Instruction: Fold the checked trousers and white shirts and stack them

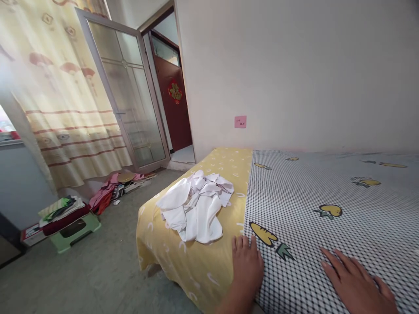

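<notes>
My left hand lies palm down across the seam between a yellow patterned cloth and a black-and-white checked cover with yellow carrot and heart prints. Its fingers point away from me and nothing is in them. Farther right, my right hand rests flat on the checked cover, fingers stretched out and slightly spread. Just beyond my left hand, a crumpled heap of white cloth sits on the yellow part of the bed. Whether the heap is garments or loose pieces, I cannot tell.
A green plastic stool carries folded cloths on the left. Clothes lie on the floor beneath a curtain. A glass-panelled door stands open at the back. One pink note is on the wall.
</notes>
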Action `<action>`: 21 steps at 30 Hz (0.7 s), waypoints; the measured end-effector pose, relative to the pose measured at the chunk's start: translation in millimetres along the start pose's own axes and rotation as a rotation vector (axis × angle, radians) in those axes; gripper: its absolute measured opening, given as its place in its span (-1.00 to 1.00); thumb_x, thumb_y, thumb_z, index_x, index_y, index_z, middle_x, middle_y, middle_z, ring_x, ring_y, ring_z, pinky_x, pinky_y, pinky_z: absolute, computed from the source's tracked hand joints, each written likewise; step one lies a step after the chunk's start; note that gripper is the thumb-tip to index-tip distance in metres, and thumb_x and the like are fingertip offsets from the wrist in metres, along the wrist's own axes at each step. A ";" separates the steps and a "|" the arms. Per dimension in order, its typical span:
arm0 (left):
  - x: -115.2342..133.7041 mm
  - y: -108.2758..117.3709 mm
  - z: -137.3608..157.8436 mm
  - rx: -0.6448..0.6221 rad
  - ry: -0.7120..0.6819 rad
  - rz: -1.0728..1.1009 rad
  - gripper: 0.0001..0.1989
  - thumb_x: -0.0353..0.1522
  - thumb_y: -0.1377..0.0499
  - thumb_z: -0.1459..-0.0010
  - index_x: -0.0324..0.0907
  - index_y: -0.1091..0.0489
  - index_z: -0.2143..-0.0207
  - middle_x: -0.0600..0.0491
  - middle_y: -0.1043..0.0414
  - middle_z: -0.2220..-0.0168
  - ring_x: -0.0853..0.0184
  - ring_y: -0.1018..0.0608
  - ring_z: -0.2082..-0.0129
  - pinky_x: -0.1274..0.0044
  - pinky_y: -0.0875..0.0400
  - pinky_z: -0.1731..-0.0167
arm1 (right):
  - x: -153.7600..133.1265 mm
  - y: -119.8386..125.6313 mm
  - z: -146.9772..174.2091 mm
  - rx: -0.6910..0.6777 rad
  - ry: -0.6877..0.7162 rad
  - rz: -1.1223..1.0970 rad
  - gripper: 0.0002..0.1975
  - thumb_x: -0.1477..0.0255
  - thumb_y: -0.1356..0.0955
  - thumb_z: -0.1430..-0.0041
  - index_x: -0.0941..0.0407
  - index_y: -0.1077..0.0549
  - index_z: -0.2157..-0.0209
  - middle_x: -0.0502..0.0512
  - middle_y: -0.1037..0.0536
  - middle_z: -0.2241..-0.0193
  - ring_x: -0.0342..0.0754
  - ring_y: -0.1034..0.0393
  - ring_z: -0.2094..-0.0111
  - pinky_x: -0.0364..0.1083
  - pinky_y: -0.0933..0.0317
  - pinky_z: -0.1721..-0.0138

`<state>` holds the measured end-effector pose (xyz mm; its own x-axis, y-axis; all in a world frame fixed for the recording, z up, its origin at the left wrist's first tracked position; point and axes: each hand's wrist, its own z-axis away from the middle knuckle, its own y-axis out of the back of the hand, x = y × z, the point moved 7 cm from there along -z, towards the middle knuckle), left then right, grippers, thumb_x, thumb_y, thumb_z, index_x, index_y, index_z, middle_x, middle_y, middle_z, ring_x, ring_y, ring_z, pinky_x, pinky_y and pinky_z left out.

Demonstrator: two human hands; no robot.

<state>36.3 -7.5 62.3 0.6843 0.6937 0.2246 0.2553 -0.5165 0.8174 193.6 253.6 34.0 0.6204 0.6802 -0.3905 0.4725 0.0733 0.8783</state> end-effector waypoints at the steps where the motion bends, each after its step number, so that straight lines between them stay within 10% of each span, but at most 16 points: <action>1: -5.1 5.3 1.6 0.000 -0.005 0.002 -0.59 -0.20 -0.04 -0.32 -0.02 -0.38 -0.17 -0.02 -0.51 -0.08 0.16 -0.49 -0.11 0.12 -0.29 -0.25 | 1.7 -1.4 0.3 -0.003 -0.005 -0.013 -0.18 -0.09 -0.05 -0.05 -0.07 -0.40 -0.23 0.18 -0.39 -0.26 0.31 -0.22 -0.27 0.36 -0.08 -0.22; 7: -53.7 49.9 -2.4 0.207 -0.170 -0.230 -0.49 -0.28 -0.08 -0.31 0.12 -0.20 -0.30 0.02 -0.33 -0.28 0.13 -0.27 -0.32 0.06 -0.02 -0.36 | -7.9 9.6 2.0 -0.063 0.000 0.015 -0.18 -0.08 -0.02 -0.11 0.00 -0.36 -0.26 0.18 -0.38 -0.27 0.30 -0.20 -0.28 0.35 -0.07 -0.22; 13: -133.3 66.2 -29.7 -0.150 0.225 -0.277 -0.59 -0.34 -0.11 -0.29 -0.09 -0.32 -0.18 -0.13 -0.41 -0.17 0.11 -0.41 -0.18 0.14 -0.21 -0.22 | -22.7 22.2 5.7 -0.101 0.011 0.091 -0.20 -0.04 0.01 -0.12 -0.01 -0.38 -0.22 0.20 -0.40 -0.25 0.26 -0.18 -0.29 0.34 -0.07 -0.21; 21: -140.0 66.0 -30.0 -0.242 0.362 -0.309 -0.69 -0.49 0.09 -0.32 -0.17 -0.40 0.06 -0.13 -0.49 0.05 0.12 -0.48 -0.01 0.32 -0.26 0.03 | -6.7 7.4 2.9 -0.007 0.077 0.138 -0.28 0.02 -0.04 -0.14 -0.06 -0.36 -0.23 0.17 -0.39 -0.27 0.23 -0.20 -0.28 0.30 -0.05 -0.18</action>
<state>-63.1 -123.7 100.7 0.3116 0.9461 0.0881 0.2130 -0.1599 0.9639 194.8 247.5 42.3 0.6287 0.7384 -0.2439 0.3815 -0.0195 0.9242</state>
